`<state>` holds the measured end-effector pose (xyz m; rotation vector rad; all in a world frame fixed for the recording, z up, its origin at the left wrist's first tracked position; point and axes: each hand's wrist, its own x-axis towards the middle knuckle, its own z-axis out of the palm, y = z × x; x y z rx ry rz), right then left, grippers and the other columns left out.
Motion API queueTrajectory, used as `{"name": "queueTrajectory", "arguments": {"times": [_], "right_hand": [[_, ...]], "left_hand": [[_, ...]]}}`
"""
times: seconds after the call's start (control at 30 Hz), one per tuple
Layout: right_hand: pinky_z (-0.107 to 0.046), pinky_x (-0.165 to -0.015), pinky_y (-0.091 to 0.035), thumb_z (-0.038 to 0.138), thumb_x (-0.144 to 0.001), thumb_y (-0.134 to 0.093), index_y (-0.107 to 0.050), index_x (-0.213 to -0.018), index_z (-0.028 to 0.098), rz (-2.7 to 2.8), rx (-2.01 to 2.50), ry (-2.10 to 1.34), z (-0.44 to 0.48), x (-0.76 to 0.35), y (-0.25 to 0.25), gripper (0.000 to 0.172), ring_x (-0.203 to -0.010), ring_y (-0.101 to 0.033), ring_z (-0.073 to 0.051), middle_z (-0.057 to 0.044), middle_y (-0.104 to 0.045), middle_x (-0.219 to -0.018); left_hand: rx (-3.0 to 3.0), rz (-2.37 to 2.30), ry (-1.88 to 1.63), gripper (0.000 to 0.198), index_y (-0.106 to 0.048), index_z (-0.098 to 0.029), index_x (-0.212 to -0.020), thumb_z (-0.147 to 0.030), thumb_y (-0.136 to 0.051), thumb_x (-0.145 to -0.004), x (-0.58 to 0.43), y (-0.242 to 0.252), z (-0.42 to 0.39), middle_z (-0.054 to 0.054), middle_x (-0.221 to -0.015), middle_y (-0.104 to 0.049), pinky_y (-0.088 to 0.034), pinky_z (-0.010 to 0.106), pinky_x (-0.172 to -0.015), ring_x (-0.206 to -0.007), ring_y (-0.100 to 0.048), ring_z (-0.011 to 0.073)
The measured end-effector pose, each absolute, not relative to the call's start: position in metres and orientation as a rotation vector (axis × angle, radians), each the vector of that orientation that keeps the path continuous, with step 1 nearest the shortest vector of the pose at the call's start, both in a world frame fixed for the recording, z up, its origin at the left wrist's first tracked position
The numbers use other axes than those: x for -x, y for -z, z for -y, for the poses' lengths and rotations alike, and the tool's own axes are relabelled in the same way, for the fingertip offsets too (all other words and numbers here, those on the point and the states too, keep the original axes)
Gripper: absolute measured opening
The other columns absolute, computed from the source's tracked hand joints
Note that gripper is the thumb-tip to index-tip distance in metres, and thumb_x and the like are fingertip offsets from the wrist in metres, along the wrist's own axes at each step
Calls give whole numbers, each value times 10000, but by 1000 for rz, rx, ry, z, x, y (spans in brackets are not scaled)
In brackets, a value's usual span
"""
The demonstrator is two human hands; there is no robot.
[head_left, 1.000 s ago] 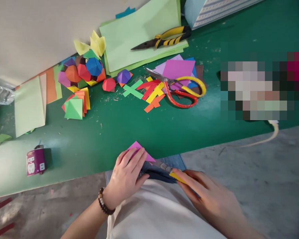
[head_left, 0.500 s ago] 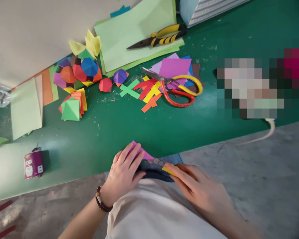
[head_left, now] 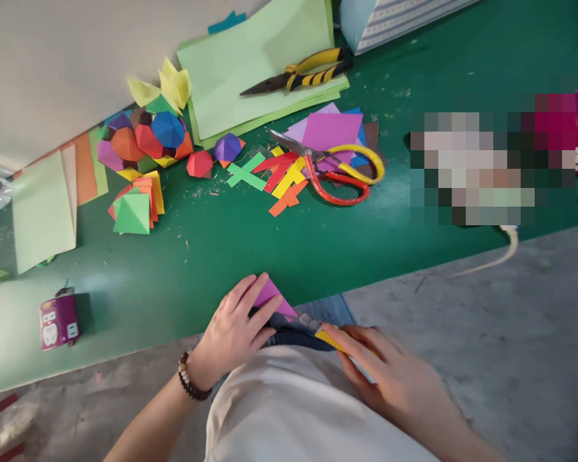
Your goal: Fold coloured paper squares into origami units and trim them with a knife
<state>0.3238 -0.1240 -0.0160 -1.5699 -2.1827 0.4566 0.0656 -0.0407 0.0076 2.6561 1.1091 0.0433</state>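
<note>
A folded purple paper [head_left: 275, 299] lies at the front edge of the green table. My left hand [head_left: 238, 324] rests on it with fingers spread, pressing it down. In my right hand [head_left: 383, 362] is a utility knife [head_left: 328, 335] with a yellow body and a grey metal front end, closed in the fingers. The knife's tip touches or nearly touches the paper's right corner; I cannot tell which. Part of the knife's handle is hidden by my fingers.
Beyond my hands lie scissors [head_left: 340, 173], coloured paper strips [head_left: 284, 179] and purple sheets [head_left: 332, 131]. Pliers [head_left: 293, 77] rest on pale green paper [head_left: 241, 61]. Folded paper shapes [head_left: 147, 138] are grouped at left, and a small purple box [head_left: 59, 321] sits near the left front edge.
The purple paper has turned under my left hand, and its fingers have spread further apart over it. My right hand and the knife have shifted slightly down and right.
</note>
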Motion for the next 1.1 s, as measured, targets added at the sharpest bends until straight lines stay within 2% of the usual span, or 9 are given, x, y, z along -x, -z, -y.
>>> {"name": "queueTrajectory", "arguments": {"times": [0.13, 0.23, 0.37, 0.6, 0.8, 0.97, 1.1], "right_hand": [[-232, -627, -522, 155, -953, -454, -624, -1228, 252, 2187, 1532, -503, 121, -316, 16, 338, -779, -675, -135, -26, -697, -895], [-201, -585, -510, 167, -959, -467, -606, -1265, 262, 2171, 1532, -559, 122, -315, 16, 349, -772, -682, -114, -17, -698, -914], [-195, -640, -526, 171, -964, -476, -581, -1312, 291, 2130, 1547, -577, 129, -321, 19, 383, -832, -690, -115, -19, -708, -1000], [-189, -635, -535, 139, -930, -533, -565, -1338, 286, 2164, 1546, -514, 139, -335, 27, 435, -854, -700, -117, -26, -712, -1042], [-184, -579, -517, 154, -951, -502, -583, -1314, 273, 2161, 1528, -513, 135, -331, 25, 390, -808, -698, -111, -25, -713, -1007], [-195, -646, -542, 164, -953, -480, -595, -1293, 254, 2171, 1496, -582, 124, -323, 19, 371, -817, -701, -119, -33, -713, -979], [-199, -639, -542, 168, -949, -491, -598, -1285, 250, 2196, 1485, -554, 116, -318, 17, 362, -790, -701, -114, -21, -713, -957]], "left_hand": [[-2709, -1134, 5, 571, -430, -104, -1427, -352, -565, -930, -67, -6, 41, 128, -1482, -484, -419, 390, -1094, -1381, -401, 266], [-2736, -1153, 51, 555, -442, -118, -1423, -367, -546, -938, -69, -6, 43, 110, -1491, -478, -419, 386, -1086, -1374, -414, 267], [-2737, -1186, 57, 560, -437, -119, -1430, -382, -532, -944, -71, -6, 45, 115, -1492, -476, -418, 377, -1081, -1376, -417, 266], [-2714, -1206, 95, 582, -412, -118, -1446, -381, -536, -943, -72, -5, 47, 111, -1515, -446, -416, 388, -1084, -1392, -396, 273], [-2676, -1186, 30, 611, -411, -119, -1443, -402, -569, -925, -70, -5, 46, 124, -1502, -459, -405, 401, -1101, -1399, -382, 277], [-2667, -1172, -5, 592, -421, -110, -1433, -388, -563, -931, -70, -6, 45, 129, -1497, -465, -407, 406, -1101, -1397, -384, 277], [-2691, -1173, -3, 561, -435, -108, -1423, -371, -546, -941, -72, -6, 44, 127, -1480, -488, -436, 397, -1067, -1376, -414, 272]]}}
